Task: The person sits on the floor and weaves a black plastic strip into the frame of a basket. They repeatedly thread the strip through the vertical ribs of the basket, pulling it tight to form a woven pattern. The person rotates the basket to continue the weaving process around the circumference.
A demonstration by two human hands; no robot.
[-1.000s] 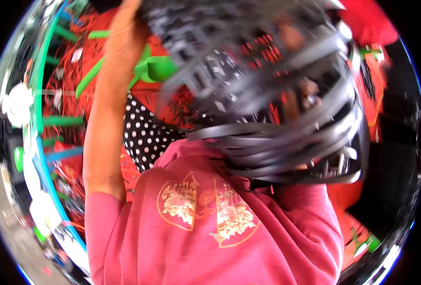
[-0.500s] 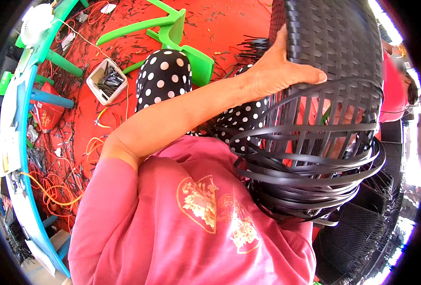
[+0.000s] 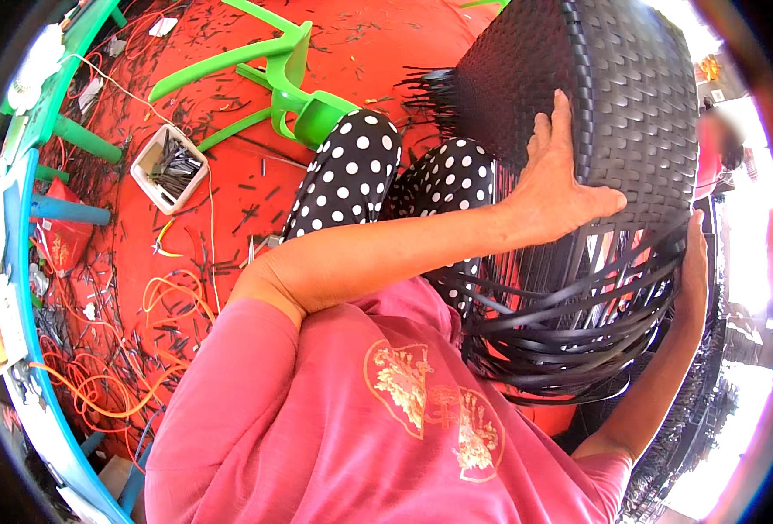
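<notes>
A large black woven basket (image 3: 639, 113) of flat plastic strips stands tilted at my right, with loose strips (image 3: 561, 349) hanging from its lower edge in a curved bundle. My left hand (image 3: 554, 188) straddles its corner, fingers long against the left face and thumb spread over the right face. At the far right edge, my right hand (image 3: 693, 262) presses against the side where weave meets loose strips, fingers pointing up. Part of that hand is hidden by the basket. Between them, both hands hold the basket beside my dotted trouser knees (image 3: 347, 166).
A green plastic chair (image 3: 295, 65) lies on the red floor (image 3: 386, 44), near a white tub (image 3: 155, 196) of cut strips. Pliers (image 3: 164, 240) and orange cords (image 3: 111, 397) lie at left, beside a blue-edged table (image 3: 24, 253). Another person (image 3: 709, 162) is at far right.
My right hand and forearm have come into view at the basket's right side. The basket has turned, showing more of its left face, and my left hand has slid lower along the corner.
</notes>
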